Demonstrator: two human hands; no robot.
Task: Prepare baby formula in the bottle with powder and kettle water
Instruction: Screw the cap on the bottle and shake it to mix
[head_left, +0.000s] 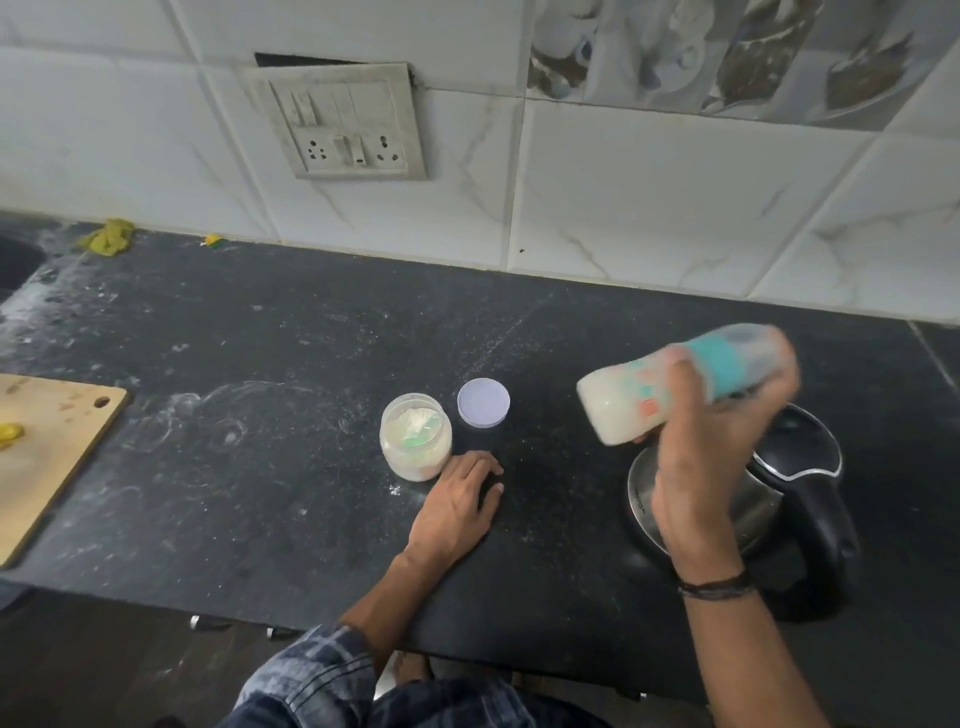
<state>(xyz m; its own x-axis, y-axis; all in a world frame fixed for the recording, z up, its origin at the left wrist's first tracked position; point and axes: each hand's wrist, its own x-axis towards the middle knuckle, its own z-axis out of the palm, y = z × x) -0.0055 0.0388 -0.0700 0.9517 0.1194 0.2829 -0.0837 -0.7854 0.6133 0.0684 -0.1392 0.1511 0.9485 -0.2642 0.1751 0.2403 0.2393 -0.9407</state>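
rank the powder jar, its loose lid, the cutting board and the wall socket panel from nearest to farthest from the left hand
From the left hand:
1. powder jar, touching its fingertips' left side
2. lid, just behind the hand
3. cutting board, far left
4. socket panel, up on the wall

Counter (260, 338): jar (415, 439), lid (483, 402), kettle (779, 499)

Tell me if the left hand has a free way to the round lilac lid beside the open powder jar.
Probably yes: the left hand rests flat on the black counter, and the lilac lid lies just beyond it with nothing between.
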